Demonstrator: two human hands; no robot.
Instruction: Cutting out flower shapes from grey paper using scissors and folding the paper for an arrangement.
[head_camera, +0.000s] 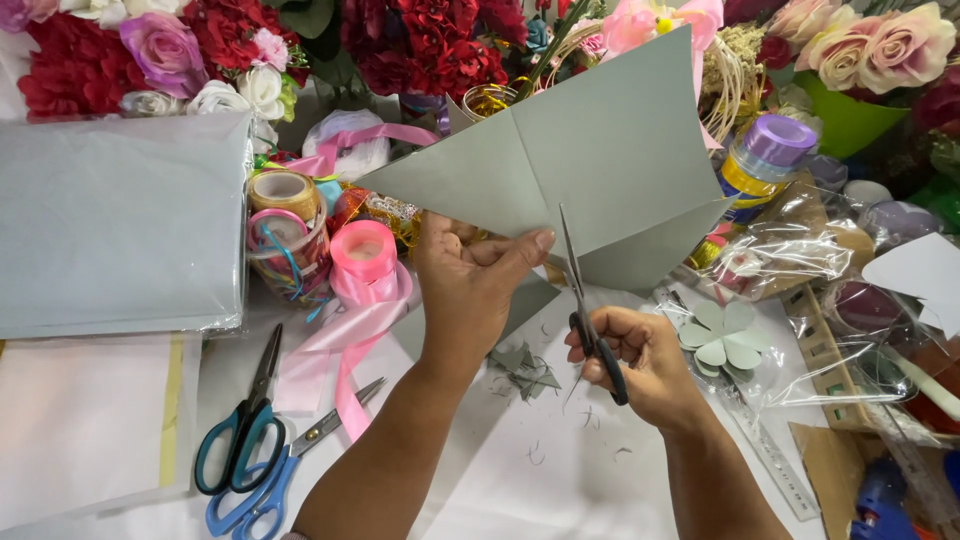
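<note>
Holding the grey paper (590, 150) up off the tabletop (520, 470), we pinch its lower edge in our left hand (470, 290), thumb on the near face and fingers behind, so the grip is clamped on the sheet. Lifted like this, the paper hangs clear of the clutter and its crease faces us, which gives the blades a free path.

Our right hand (635, 365) is closed through the black handles of the scissors (585, 300), blades pointing up and meeting the paper's lower edge just right of the left thumb. The blades look nearly together; the cut sits close to the pinching fingers, where the sheet is stiffest.

Grey offcuts (525, 368) lie on the tabletop right under the hands. A cut paper flower (722, 335) rests to the right on cellophane, near a ruler (775, 460). To the left, two spare blue scissors (245, 440) lie apart from the work, beside pink ribbon (360, 290) and tape rolls (285, 195). A wrapped stack of grey sheets (120, 220) lies far left, and artificial flowers (420, 40) line the back.
</note>
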